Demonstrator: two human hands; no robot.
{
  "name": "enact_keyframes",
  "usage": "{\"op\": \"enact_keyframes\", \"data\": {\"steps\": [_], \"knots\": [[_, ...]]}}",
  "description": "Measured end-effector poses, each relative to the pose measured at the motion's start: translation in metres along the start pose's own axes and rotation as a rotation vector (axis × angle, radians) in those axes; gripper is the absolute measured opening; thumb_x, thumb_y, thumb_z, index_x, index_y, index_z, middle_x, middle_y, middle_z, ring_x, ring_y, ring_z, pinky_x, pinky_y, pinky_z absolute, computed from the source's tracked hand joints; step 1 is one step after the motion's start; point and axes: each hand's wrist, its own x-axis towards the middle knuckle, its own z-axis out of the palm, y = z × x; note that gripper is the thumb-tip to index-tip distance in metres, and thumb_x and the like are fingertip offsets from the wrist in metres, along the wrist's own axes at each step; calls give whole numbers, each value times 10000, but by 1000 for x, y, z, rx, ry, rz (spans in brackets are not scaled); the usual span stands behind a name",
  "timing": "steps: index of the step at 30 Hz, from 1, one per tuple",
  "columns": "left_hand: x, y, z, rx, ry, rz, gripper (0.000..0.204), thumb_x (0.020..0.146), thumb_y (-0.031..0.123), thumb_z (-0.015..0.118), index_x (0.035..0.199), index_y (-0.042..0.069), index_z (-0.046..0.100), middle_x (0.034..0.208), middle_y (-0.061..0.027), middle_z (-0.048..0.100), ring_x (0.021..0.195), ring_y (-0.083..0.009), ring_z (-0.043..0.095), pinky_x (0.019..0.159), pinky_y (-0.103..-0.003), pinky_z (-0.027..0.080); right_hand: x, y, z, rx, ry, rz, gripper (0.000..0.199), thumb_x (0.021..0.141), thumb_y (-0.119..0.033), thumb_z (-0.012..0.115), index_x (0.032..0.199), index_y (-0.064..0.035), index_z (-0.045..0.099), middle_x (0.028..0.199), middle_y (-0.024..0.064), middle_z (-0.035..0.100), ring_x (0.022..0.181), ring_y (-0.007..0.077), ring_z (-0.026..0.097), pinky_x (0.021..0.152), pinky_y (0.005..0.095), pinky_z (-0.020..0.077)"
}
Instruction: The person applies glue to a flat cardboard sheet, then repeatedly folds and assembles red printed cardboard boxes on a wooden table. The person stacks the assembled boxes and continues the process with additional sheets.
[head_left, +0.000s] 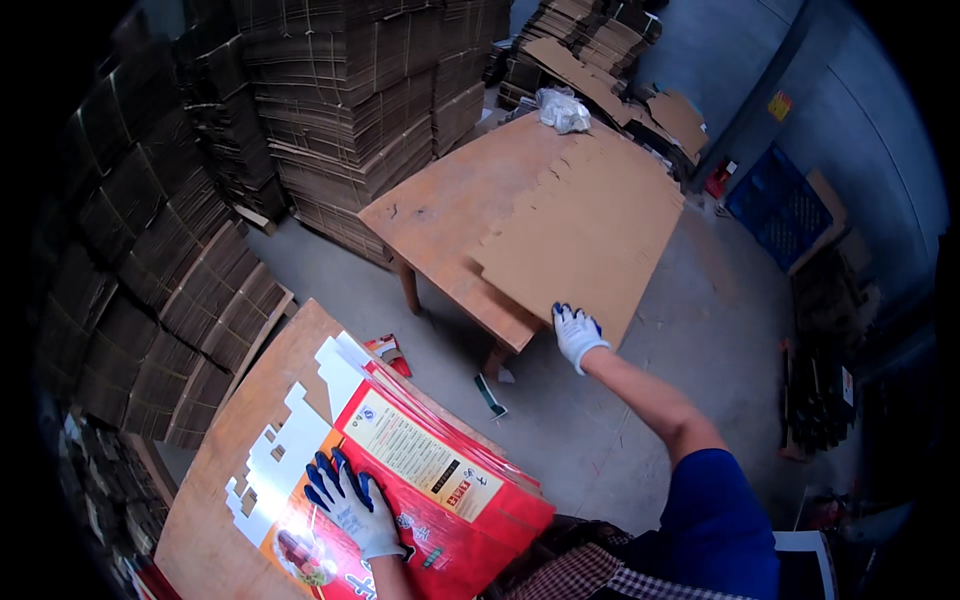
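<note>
My left hand (pixel 355 508), in a white glove with dark blue fingertips, lies with fingers spread on a stack of flat printed carton sheets (pixel 450 530). These sheets are red and yellow, with a food picture and white cut-out flaps along one side. At the near edge of a large brown cardboard sheet (pixel 590 220), my right hand (pixel 578 337) wears a matching glove. Its fingers lie over the edge and appear to grip it; the thumb's place is hard to make out. The brown sheet has a notched left edge and overhangs the far table.
The printed sheets rest on a near wooden table (pixel 205 500); the brown sheet lies on a far wooden table (pixel 430 215). Crumpled clear plastic (pixel 563 110) sits at its far end. Tied cardboard stacks (pixel 340 90) rise at left. A blue crate (pixel 780 205) leans at right.
</note>
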Motion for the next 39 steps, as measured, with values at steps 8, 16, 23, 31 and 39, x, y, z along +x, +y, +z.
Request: {"op": "enact_keyframes", "data": {"steps": [8, 16, 23, 31, 39], "knots": [[-17, -40, -17, -159, 17, 118, 535, 860, 323, 721, 1359, 155, 630, 1594, -141, 382, 1499, -358, 277, 1248, -554, 78, -155, 6, -370, 590, 390, -103, 546, 915, -221, 639, 1435, -93, 533, 993, 207, 710, 797, 236, 718, 741, 374, 576], [-47, -66, -12, -292, 132, 32, 481, 891, 316, 668, 1338, 140, 640, 1541, -125, 459, 1479, -360, 319, 1245, -558, 109, -264, 113, -499, 545, 661, -1051, 564, 951, -283, 681, 1449, -82, 509, 1429, 183, 564, 1321, 302, 570, 1045, 473, 507], [-81, -149, 30, -1602, 266, -249, 596, 1117, 391, 270, 1540, -24, 325, 1574, -162, 393, 1444, -229, 390, 1237, -360, 220, -253, -100, -393, 1545, -31, -384, 732, 830, -105, 682, 1513, -5, 438, 1393, 108, 578, 1039, 111, 588, 915, 254, 483], [-104, -197, -14, -2149, 381, -459, 620, 916, 90, 564, 1513, 32, 408, 1286, -133, 652, 1184, -219, 624, 1045, -373, 498, -218, -174, -171, 1653, -475, -357, 760, 941, 11, 637, 1599, -40, 261, 1637, 59, 308, 1393, 133, 393, 1125, 292, 375], [-89, -189, -78, 1, 338, -341, 688, 828, 90, 713, 1481, 141, 503, 1506, -207, 450, 1393, -404, 418, 1142, -482, 358, -252, -207, -123, 1139, -289, -351, 715, 969, -178, 620, 1595, -296, 294, 890, 196, 688, 680, 170, 610, 696, 365, 520]]}}
